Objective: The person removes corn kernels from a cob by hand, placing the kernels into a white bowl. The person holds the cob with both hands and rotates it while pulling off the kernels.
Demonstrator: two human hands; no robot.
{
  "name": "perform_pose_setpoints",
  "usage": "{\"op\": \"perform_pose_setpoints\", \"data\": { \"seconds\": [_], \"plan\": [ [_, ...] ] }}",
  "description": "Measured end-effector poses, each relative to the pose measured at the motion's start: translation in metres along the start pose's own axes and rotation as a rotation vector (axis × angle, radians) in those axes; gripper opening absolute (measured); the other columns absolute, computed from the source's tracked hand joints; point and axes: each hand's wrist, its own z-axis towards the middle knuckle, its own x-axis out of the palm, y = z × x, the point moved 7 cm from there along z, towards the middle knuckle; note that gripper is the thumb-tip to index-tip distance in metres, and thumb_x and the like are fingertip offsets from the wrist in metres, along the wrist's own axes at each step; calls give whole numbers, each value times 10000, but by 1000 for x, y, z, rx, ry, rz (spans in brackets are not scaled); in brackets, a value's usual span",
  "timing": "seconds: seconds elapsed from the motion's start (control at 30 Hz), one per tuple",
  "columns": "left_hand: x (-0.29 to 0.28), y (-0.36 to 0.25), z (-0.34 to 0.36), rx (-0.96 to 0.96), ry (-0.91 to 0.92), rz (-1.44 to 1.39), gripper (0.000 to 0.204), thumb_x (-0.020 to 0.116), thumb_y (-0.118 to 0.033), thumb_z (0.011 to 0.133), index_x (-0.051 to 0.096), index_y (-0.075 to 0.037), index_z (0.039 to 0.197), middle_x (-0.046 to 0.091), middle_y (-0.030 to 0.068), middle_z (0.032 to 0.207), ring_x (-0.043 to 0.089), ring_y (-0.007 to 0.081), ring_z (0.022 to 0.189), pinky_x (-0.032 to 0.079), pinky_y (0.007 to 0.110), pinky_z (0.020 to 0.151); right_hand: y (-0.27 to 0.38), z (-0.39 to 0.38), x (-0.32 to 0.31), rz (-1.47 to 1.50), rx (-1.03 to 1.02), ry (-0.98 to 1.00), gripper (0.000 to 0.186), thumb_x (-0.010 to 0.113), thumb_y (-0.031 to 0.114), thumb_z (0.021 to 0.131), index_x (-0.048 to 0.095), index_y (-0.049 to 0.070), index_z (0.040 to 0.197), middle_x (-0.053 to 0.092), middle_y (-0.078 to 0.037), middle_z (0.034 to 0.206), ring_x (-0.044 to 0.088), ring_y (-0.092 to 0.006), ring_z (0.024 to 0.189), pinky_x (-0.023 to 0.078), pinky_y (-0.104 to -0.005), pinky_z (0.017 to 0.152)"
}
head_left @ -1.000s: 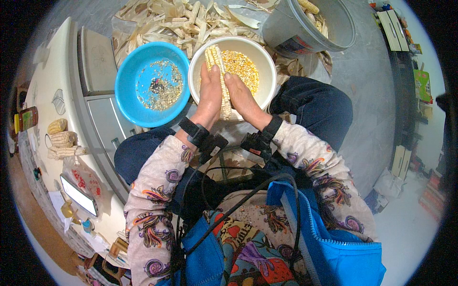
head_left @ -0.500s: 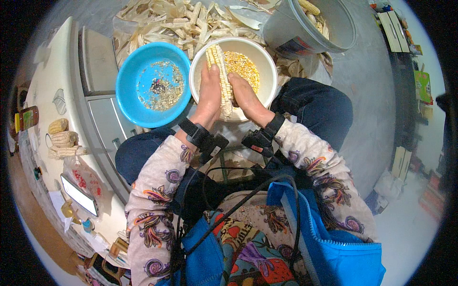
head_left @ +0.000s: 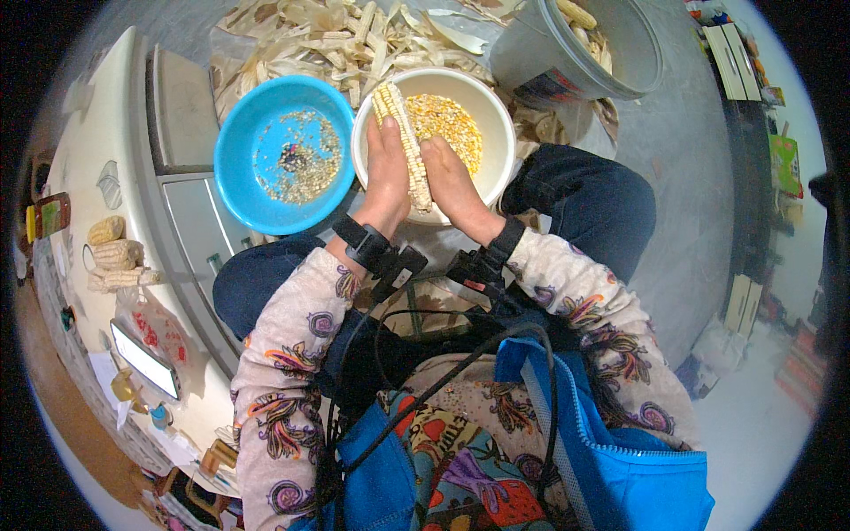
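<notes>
Left hand (head_left: 387,173) gripping partly shelled corn cob (head_left: 404,142), tilted over white basin (head_left: 498,133) with loose yellow kernels (head_left: 456,124). Right hand (head_left: 453,184) at cob's right side; can't tell whether its fingers grip. Blue basin (head_left: 237,155) with small bits just left; dry husks (head_left: 305,44) behind; gray bucket (head_left: 524,57) holding cobs, right.

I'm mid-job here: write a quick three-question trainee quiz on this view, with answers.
1. True or false: the round blue plastic basin stands left of the round white bowl.
2. What lies between the left hand and right hand: (a) a flat lit-screen phone, (b) a long pale-yellow corn cob, (c) a dry beige husk?
3. Which container holds the loose bright-yellow kernels?

Key: 1 true; 2 b; 3 the round white bowl.
</notes>
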Motion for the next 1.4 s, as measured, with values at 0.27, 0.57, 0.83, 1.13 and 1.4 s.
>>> {"op": "perform_pose_setpoints", "data": {
  "seconds": [0.27, 0.57, 0.83, 1.13, 1.4],
  "plan": [
    [3, 0, -1, -9, 5, 34, 514, 322, -270, 961, 164, 9, 1362, 330, 165, 1329, 353, 227, 1202, 289, 328, 1004, 2, -5, 2, -15, 56, 39, 344, 339, 315, 951, 461, -6, 974, 502, -139, 811, 482, -253, 776, 396, -355, 731],
    [0, 7, 3, -149, 1, -150, 482, 311, -320, 962, 229, -41, 1347, 403, 139, 1250, 412, 213, 1133, 340, 340, 964, 0, -4, -2, 194, 179, 42, 286, 395, 275, 932, 462, 3, 987, 533, -181, 851, 532, -291, 784, 415, -379, 721],
    [-7, 18, 6, -167, -31, -176, 438, 292, -318, 964, 285, -49, 1309, 438, 116, 1188, 448, 207, 1083, 385, 341, 921, 11, -11, 0, -52, 27, 48, 287, 440, 269, 914, 438, 12, 1042, 558, -240, 860, 560, -377, 853, 426, -418, 740],
    [2, 3, 3, -41, -15, -2, 483, 316, -311, 962, 237, -23, 1342, 395, 147, 1262, 410, 222, 1139, 338, 333, 967, -9, -1, 1, 160, 185, 96, 301, 403, 309, 937, 457, 12, 939, 501, -80, 799, 472, -170, 750, 403, -312, 683],
    [-3, 11, 7, -183, 28, -165, 409, 280, -329, 966, 333, -41, 1251, 495, 131, 1070, 507, 208, 970, 430, 336, 851, -1, -4, 0, 134, 154, 111, 290, 397, 298, 939, 497, 34, 1007, 450, 0, 745, 452, -99, 664, 402, -233, 598]
  ]
}}
